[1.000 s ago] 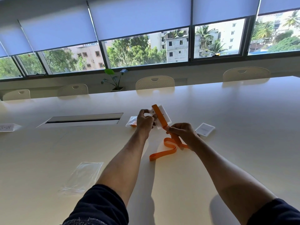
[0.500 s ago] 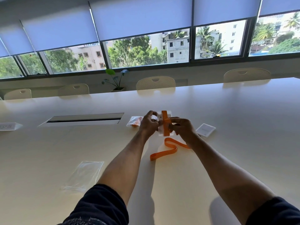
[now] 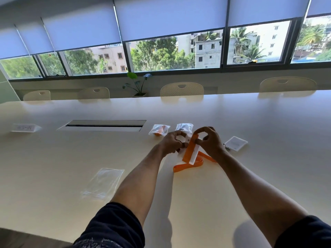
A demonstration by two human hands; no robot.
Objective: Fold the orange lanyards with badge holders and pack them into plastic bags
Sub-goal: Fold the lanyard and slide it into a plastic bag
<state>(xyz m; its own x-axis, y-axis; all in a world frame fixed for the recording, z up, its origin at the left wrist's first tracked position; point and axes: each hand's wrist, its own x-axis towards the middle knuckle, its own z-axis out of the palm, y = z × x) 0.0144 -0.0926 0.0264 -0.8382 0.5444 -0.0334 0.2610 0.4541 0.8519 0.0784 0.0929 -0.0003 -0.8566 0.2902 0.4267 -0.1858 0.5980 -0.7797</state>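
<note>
Both hands work just above the bench (image 3: 250, 126), in front of the person. The left hand (image 3: 172, 142) pinches the left edge of the white badge holder (image 3: 194, 154), its fingers curled on the card. The right hand (image 3: 208, 140) pinches the orange lanyard (image 3: 189, 151) against the holder's upper part, thumb and forefinger clamped on the strap.

The step in hand looks like winding the strap round the card. To do it well, the left hand should keep the holder steady while the right lays each turn flat and snug beside the last, without twist, so the bundle stays thin enough to slide into a bag. The slack needs feeding in evenly; a loose loop would likely spring open.

The holder is tilted, its long axis running from upper right, by the fingers, down toward the lower left, where its bottom corner nears the bench. The wrapped strap runs along that same axis. The free tail lies flat on the bench below, looping left and back toward the right wrist.

An empty plastic bag (image 3: 103, 181) lies well to the left, and two filled bags (image 3: 159, 129) sit just beyond the hands. Another badge holder (image 3: 236, 143) rests to the right.
</note>
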